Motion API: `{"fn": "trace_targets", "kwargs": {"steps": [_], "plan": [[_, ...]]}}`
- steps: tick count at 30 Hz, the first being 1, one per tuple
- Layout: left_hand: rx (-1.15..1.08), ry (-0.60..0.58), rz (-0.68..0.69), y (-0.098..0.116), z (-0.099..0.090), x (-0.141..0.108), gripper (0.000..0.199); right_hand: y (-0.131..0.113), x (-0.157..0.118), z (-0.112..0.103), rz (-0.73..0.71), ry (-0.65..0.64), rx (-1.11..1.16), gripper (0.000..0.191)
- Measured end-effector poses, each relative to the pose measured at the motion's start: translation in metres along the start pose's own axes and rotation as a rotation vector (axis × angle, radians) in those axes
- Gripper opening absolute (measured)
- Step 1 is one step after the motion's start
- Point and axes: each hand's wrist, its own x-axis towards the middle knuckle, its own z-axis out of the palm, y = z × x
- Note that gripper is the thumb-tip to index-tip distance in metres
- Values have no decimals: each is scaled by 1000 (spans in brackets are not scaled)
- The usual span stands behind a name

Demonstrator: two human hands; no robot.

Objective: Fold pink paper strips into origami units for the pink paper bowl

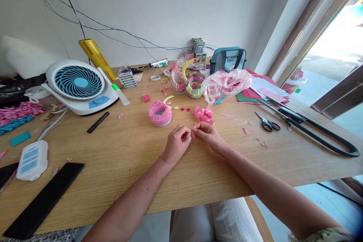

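"What have the hands got?"
"A small pink paper piece point(193, 134) – pinched closed between left hand point(178, 144) and right hand point(206, 136)"
"And the containers?"
"A pink folded-paper bowl point(160, 113) sits ahead, near a heap of pink folded pieces point(203, 115); a clear plastic bag point(227, 85) holds pink scraps – bare wooden table point(119, 159) runs to the near edge point(215, 196)"

The small paper piece point(192, 134) at lower centre was pink, matching the heap of folded pieces point(203, 115) above it. The paper bowl point(160, 114) to their left was pink in ringed rows, the fan point(78, 81) at upper left white with a teal spiral grille, and the bag point(227, 60) at upper right teal.
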Motion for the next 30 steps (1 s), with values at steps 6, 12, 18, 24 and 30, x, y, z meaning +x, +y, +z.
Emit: {"fn": "trace_targets", "kwargs": {"steps": [6, 12, 18, 24, 30], "plan": [[43, -13, 36, 2, 0, -1, 17, -2, -1, 1, -26, -12, 7, 30], [44, 13, 18, 1, 1, -1, 17, 5, 2, 0, -2, 16, 4, 30], [-170, 17, -158, 3, 3, 0, 13, 6, 4, -4, -19, -20, -29, 31], [-514, -72, -409, 1, 6, -1, 11, 9, 6, -8, -89, -25, -89, 30], [-733, -42, -549, -5, 7, 1, 26, 6, 4, -5, -98, -12, -137, 33]]}}
